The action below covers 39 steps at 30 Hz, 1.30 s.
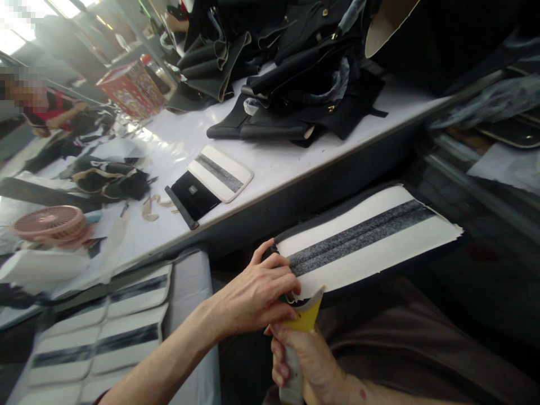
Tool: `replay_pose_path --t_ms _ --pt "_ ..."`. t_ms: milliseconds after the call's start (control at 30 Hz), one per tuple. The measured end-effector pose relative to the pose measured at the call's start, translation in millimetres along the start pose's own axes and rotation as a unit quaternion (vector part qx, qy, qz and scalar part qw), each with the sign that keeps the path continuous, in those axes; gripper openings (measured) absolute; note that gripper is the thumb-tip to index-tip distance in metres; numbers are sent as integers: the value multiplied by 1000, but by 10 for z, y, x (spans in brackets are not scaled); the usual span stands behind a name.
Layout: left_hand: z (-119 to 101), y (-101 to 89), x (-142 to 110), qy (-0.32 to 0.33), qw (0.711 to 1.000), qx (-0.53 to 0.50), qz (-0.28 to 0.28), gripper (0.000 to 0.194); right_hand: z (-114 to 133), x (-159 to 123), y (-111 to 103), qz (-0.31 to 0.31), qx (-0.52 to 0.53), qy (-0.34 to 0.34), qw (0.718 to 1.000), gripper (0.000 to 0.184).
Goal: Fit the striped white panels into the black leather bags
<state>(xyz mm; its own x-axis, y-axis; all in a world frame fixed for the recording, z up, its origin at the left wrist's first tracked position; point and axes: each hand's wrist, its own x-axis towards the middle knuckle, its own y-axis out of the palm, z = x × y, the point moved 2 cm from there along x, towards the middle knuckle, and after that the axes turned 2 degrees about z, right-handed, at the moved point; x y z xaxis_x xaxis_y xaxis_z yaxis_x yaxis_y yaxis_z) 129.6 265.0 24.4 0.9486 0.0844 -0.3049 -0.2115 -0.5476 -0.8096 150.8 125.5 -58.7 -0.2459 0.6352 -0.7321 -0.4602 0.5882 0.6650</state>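
Note:
A long white panel with a dark grey speckled strip along its middle and a black border lies tilted above my lap. My left hand is at its near left end, fingers curled over the edge and closed on it. Just below, my right hand is wrapped round the pale handle of a scraper-like tool with a yellow, curved blade. The blade's tip touches or nearly touches the panel's lower edge. My left thumb and fingertips lie close to the blade and partly hide the panel's corner.
A white worktable runs across, bearing a similar striped panel with a black flap and black bag pieces. Several striped panels lie at lower left. A pink fan, a red patterned box and another person are farther left.

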Motion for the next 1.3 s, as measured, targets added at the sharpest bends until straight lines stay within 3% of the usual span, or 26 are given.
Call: replay_pose_path --t_ms 333,500,633,733,867,1300 --pt "63 13 5 -6 998 -43 -35 25 86 21 9 -1 7 -18 1000 46" --pt "104 14 -13 -10 995 -79 -65 48 116 21 22 7 4 -12 1000 51" --pt "177 103 74 -66 979 -107 -161 54 135 28 29 15 -1 -9 1000 59" --pt "212 232 238 -129 949 -135 -253 48 134 42 17 4 3 -13 1000 66" --pt "199 360 406 -156 906 -171 -354 44 122 46 -5 -3 11 -22 1000 68" --pt "102 385 461 -227 875 -147 -403 41 127 14 -82 2 45 -29 999 63"
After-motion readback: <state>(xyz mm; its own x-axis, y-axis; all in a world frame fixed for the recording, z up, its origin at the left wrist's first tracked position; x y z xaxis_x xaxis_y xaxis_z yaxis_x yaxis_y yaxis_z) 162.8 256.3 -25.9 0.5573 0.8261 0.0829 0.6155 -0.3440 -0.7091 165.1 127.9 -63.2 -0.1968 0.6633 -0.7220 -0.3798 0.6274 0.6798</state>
